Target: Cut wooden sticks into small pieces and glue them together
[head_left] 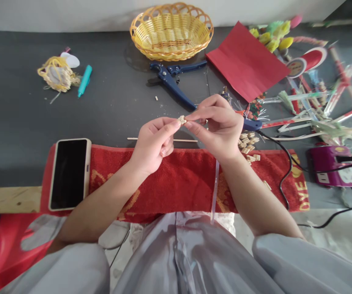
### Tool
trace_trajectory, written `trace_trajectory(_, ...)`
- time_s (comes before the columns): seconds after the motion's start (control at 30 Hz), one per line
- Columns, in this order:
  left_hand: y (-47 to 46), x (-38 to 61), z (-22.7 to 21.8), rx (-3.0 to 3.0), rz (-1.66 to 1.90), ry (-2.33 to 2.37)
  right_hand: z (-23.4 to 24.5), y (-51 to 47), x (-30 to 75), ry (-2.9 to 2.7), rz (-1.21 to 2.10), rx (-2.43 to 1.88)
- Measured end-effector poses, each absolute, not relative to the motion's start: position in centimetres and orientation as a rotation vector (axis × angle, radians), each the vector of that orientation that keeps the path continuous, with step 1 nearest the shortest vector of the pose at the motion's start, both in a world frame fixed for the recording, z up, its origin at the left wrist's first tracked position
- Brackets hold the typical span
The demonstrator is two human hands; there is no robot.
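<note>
My left hand (155, 141) and my right hand (219, 124) meet above a red towel (182, 183), both pinching a small cluster of pale wooden pieces (182, 119) between thumb and fingertips. A pile of similar short wooden bits (248, 143) lies just right of my right hand. A thin wooden stick (139, 139) lies on the dark table behind my hands. A clear thin strip (215, 192) hangs down below my right wrist.
A phone (69, 172) rests on the towel's left end. Blue pliers (172, 79) and a yellow woven basket (171, 30) sit farther back. Red paper (246, 61), colourful craft sticks (310, 102), a purple device (335, 165) with black cable lie right. A yellow string bundle (56, 73) and teal pen (84, 80) lie left.
</note>
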State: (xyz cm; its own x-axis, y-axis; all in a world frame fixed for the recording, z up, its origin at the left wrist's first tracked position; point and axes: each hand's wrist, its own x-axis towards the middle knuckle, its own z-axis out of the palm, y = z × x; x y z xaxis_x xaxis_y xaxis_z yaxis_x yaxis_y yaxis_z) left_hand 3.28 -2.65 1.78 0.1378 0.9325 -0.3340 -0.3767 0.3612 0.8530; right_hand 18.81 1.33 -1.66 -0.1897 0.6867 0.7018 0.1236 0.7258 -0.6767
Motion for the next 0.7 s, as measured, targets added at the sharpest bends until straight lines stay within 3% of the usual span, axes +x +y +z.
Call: trace_trajectory(0.7,-2.63,3.34,0.99,0.875,1.135,1.116,-2.03,1.1,18.39,-1.618,0.675,-0.758)
